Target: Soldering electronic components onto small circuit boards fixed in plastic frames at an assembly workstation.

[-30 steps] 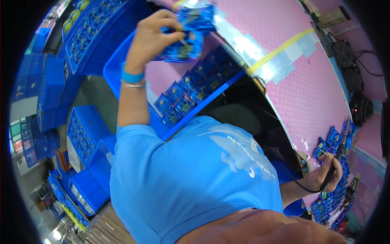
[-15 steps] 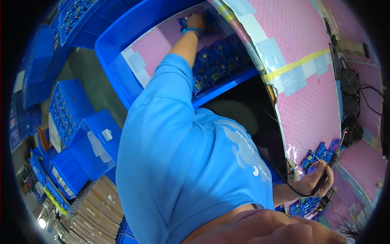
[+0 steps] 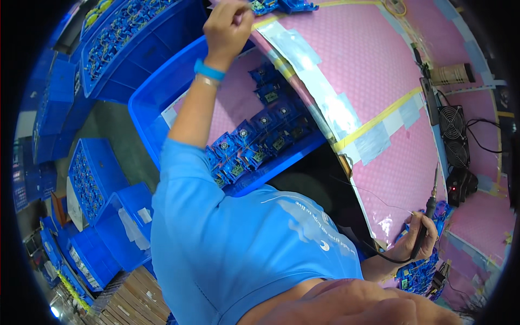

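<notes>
The person's left hand (image 3: 225, 31) is raised over the far end of a large blue bin (image 3: 145, 116), its fingers bent in toward the palm, just beside some blue units (image 3: 266, 6) at the upper edge of the view; whether it grips one of them cannot be told. The right hand (image 3: 414, 241) is closed around the dark handle of a soldering iron (image 3: 431, 207), whose thin tip points away from the person, and a fine wire (image 3: 385, 204) runs from its fingertips out to the left. Inside the bin, a pink sheet (image 3: 230, 103) lines the bottom, and blue assemblies (image 3: 244, 134) with pale round parts and bits of green board sit in close rows along the side nearest the person and the desk. The pink-covered desk (image 3: 333, 59) stands to the right of the bin, crossed by yellow tape (image 3: 355, 134). More blue pieces (image 3: 414, 277) are heaped near the right hand, and two black fans (image 3: 453, 122) stand along the far right side of the desk.
</notes>
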The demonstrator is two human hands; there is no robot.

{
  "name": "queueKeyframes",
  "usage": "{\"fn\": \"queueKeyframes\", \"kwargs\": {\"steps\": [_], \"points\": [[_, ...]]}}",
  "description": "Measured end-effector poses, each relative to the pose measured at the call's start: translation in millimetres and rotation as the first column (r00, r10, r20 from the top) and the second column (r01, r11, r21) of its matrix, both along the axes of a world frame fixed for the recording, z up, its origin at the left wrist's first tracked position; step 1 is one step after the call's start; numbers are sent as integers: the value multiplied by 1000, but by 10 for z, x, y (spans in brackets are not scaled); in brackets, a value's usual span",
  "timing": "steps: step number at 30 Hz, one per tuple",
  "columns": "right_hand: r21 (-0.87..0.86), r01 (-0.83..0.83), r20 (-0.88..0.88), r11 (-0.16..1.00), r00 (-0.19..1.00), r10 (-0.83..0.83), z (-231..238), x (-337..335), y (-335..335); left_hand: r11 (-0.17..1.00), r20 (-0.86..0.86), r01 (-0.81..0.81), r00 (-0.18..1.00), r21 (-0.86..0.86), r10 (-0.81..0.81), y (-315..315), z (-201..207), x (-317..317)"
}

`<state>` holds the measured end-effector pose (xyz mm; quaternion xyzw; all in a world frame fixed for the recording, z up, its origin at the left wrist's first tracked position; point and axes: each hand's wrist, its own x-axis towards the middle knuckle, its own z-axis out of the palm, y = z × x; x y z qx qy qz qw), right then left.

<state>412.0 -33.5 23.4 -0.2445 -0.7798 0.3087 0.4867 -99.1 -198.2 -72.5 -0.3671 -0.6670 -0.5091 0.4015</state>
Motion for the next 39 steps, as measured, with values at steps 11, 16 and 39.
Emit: {"fn": "queueKeyframes", "kwargs": {"steps": [11, 16, 39], "points": [[56, 14, 2, 998, 1000, -14, 134, -1, -185, 653, 129, 228, 972, -722, -196, 579, 240, -1266], [6, 8, -12, 1000, 1000, -8, 115, 59, -188, 628, 141, 310, 942, -714, -305, 594, 394, -352], [46, -87, -47, 995, 995, 89, 44, 169, -226, 452, 194, 439, 849, -776, -491, 746, 459, 43]]}}
